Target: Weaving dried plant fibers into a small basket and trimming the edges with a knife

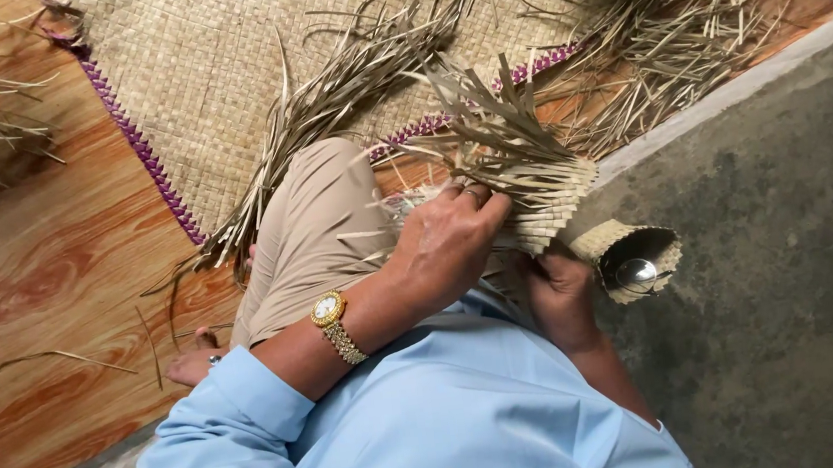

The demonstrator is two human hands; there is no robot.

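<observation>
Half-woven piece of pale dried palm strips [522,180], loose ends fanning toward 12 o'clock, held over the lap. Left hand [452,236] fingers curled, pressed on the plaited edge; right hand [557,292] gripping beneath at 5 o'clock. Probably light, springy, brittle at creases; best held on the tight weave.

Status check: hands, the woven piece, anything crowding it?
Left hand clamped over half-woven leaf piece, loose strips fanning up. Right hand grips it from below. Small woven basket sits beside right hand; loose strips strewn on mat.
</observation>
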